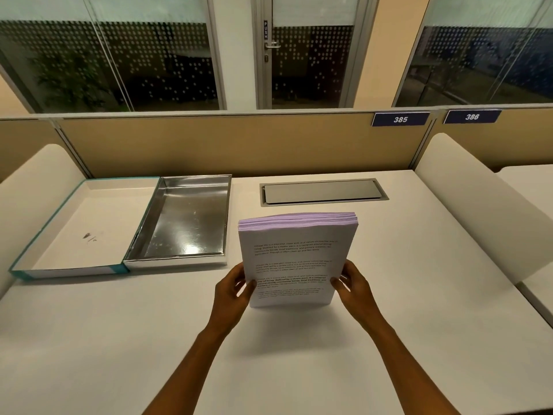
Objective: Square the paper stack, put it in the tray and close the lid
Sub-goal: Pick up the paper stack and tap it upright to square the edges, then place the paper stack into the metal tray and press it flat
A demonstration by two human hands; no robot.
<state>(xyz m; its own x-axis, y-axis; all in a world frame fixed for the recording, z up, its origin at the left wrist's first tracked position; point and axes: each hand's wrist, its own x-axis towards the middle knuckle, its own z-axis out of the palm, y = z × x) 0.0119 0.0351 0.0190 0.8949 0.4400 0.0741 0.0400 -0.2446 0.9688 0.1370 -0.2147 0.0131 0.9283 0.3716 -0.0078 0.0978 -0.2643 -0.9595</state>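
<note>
A thick paper stack (294, 259) with printed text stands upright on its lower edge on the white desk. My left hand (233, 290) grips its left edge and my right hand (354, 287) grips its right edge. The top edges of the sheets look slightly uneven. To the left lies the silver metal tray (136, 250), with nothing in it. Its lid (27, 259), white inside with a teal rim, lies open flat beside the tray on the left, joined along the tray's left side.
A metal cable flap (323, 191) is set into the desk (299, 369) behind the stack. A tan partition (224, 145) closes the back, with white curved side dividers (478, 205) left and right. Number plates 385 and 386 hang on the partition.
</note>
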